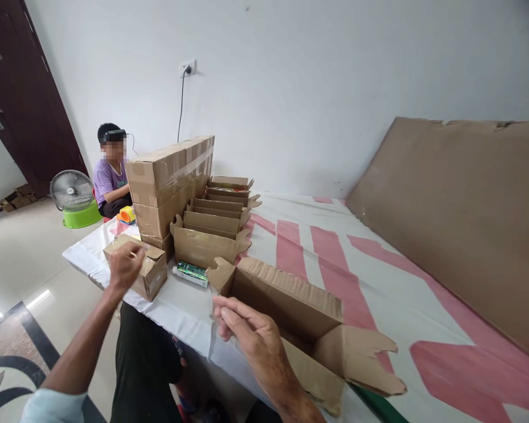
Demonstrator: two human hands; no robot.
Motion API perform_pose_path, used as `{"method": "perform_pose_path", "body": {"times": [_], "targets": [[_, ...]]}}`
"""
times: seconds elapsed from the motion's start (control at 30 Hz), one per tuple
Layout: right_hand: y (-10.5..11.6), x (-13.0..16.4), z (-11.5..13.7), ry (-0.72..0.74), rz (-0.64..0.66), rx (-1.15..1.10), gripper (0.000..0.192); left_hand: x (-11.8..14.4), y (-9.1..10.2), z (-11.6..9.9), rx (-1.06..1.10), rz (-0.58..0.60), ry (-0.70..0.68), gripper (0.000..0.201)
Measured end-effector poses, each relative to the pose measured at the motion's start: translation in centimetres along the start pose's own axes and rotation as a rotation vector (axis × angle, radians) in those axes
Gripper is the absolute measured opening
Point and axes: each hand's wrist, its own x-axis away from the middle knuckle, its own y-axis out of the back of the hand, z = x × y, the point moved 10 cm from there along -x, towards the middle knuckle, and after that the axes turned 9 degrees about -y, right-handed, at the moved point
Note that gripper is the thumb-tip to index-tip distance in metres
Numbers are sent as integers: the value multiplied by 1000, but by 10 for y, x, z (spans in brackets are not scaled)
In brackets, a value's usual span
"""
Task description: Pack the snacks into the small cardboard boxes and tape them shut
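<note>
My left hand (pixel 126 264) is over a small closed cardboard box (pixel 152 279) at the table's near left edge. Its fingers are curled and pinched together at the box top; whatever they hold, if anything, is hidden. My right hand (pixel 253 335) is in front of a long, open cardboard box (pixel 286 305), with its fingers stretched forward and slightly apart, the thumb near the index finger. No object shows in it. The long box has ragged flaps spread outward, and its visible inside is bare. Between the two boxes lies a green and white toothpaste-like carton (pixel 191 274).
Taped cardboard boxes (pixel 171 176) are stacked at the back left, beside a row of open boxes (pixel 207 242). A large cardboard sheet (pixel 458 205) leans at right. Behind the stack sits another person (pixel 111 176), near an orange-yellow tape dispenser (pixel 126 215) and a fan (pixel 72 191).
</note>
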Motion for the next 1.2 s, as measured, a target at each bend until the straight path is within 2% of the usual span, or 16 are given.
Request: {"method": "perform_pose_path", "body": {"times": [0.03,0.07,0.13,0.23,0.4,0.53,0.67,0.9,1.07,1.13,1.2], "targets": [[2,0,-2,-3,-4,3,55,-6,0,43,-50,12,221,17],[4,0,-4,-7,-8,7,56,-15,1,71,-80,7,311,17],[8,0,-8,-19,-12,16,58,-34,-2,112,-112,-3,397,18],[11,-1,-15,-44,-10,17,59,-58,-9,148,-126,-32,447,19],[15,-4,-23,-76,-3,17,61,-87,-20,177,-119,-119,449,23],[16,-6,-27,-83,3,33,62,-101,-25,186,-68,-172,423,23],[16,-6,-26,-76,4,46,61,-110,-29,182,16,-199,374,20],[14,-8,-28,-54,10,6,56,-117,-38,173,190,-158,378,14],[13,-1,-10,9,17,14,42,-123,-39,156,313,-118,426,20],[15,3,2,33,22,19,36,-127,-35,148,364,-154,440,12],[22,6,11,57,9,7,33,-133,-33,142,409,-192,446,12]]}}
